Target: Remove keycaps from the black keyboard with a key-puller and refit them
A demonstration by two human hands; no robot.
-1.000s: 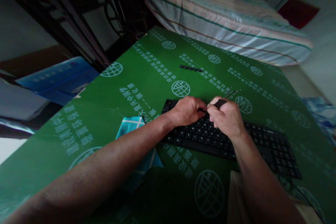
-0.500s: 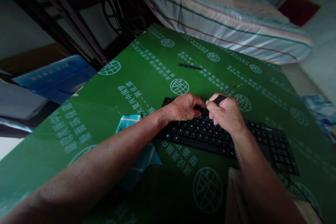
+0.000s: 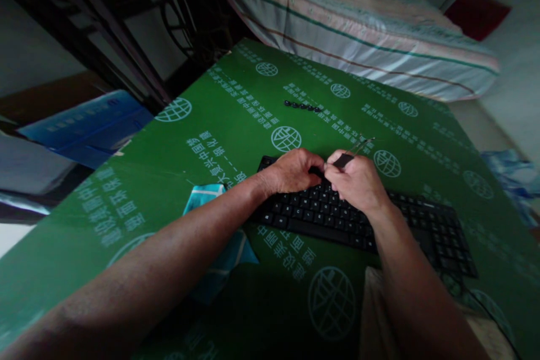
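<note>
A black keyboard (image 3: 320,219) lies at a slant on the green table, under both hands. My left hand (image 3: 293,171) bends over its upper left keys, with thumb and index finger curled together; whatever they pinch is hidden. Close against those fingertips, my right hand (image 3: 356,180) is closed around a wire keycap puller (image 3: 343,160), a small tool with a dark grip. Its thin wire ends point up and away from the keys. Beyond the hands, several black keycaps (image 3: 302,106) lie in a short row.
A turquoise cloth (image 3: 221,270) lies partly beneath my left forearm on the green table (image 3: 270,315). The keyboard cable (image 3: 485,306) runs off at lower right. A bed (image 3: 358,39) stands past the far edge; a blue box (image 3: 80,126) is at left.
My right hand and the keycap puller have shifted slightly left, nearer my left fingers. The whole view has moved a little. The keycap row looks the same.
</note>
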